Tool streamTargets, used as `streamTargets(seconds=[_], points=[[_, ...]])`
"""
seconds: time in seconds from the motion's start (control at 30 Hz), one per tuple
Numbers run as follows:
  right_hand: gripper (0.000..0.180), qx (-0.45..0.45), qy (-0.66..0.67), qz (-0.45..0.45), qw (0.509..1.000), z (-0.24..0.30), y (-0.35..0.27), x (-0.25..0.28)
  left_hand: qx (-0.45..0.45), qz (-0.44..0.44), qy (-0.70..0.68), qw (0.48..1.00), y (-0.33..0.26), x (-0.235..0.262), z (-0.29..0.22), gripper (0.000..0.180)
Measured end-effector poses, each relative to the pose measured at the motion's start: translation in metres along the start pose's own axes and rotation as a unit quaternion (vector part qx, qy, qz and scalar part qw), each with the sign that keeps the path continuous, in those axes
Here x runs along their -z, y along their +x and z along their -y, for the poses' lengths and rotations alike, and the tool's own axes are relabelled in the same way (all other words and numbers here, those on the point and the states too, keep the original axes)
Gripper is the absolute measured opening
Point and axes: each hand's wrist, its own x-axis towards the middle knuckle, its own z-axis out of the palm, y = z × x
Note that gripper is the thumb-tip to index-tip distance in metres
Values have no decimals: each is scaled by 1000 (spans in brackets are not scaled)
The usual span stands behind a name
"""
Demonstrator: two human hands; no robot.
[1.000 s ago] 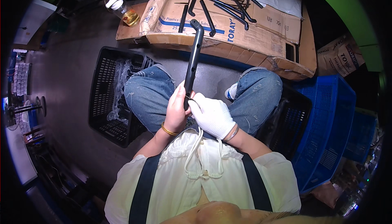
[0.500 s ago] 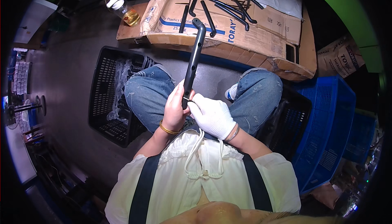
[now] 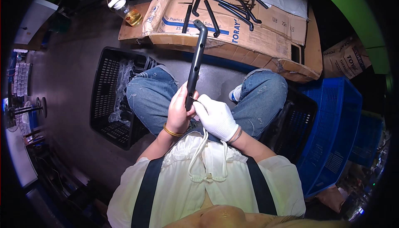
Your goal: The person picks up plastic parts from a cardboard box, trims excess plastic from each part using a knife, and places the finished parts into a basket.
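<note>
My bare left hand [image 3: 178, 112] is wrapped round the lower end of a long black plastic bar [image 3: 195, 68], which has several holes along it and a bent, rounded far end. The bar points up and away from me, tilted slightly right. White-gloved, my right hand [image 3: 215, 116] is closed in a pinch against the bar's lower right side. A small dark tip shows at its fingertips, too little to name. Beyond the bar, several similar black bars [image 3: 237, 8] lie loosely piled on a flattened cardboard sheet [image 3: 262, 37].
A black crate [image 3: 104, 91] with clear plastic wrap stands left of my knees. To the right are another black crate [image 3: 297, 124] and a blue crate [image 3: 332, 136]. A white-lidded bottle [image 3: 133, 17] of yellowish liquid stands beside the cardboard at the far left.
The bar's far end has shifted slightly left and down. A thin pale line across the bar by my right fingertips no longer shows. My right hand has moved very slightly.
</note>
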Motion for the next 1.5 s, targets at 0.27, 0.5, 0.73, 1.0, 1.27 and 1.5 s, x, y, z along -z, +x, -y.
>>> streamTargets(seconds=[0.27,0.5,0.73,1.0,1.27,1.5], points=[[13,-123,174,-91,973,3,3,10,46,50,-134,989,2,-2,-8,40],[29,-12,55,-58,997,0,3,24,21,84,-89,992,3,1,-10,43],[15,44,-70,51,995,9,11,43,51,58,29,997,1,7,-16,45],[13,56,-108,96,988,7,16,40,59,25,110,992,-2,5,-17,42],[14,79,-133,100,983,0,16,32,41,21,154,987,-4,-1,-24,39],[14,81,-148,132,977,1,17,36,46,22,158,986,-2,1,-23,38]])
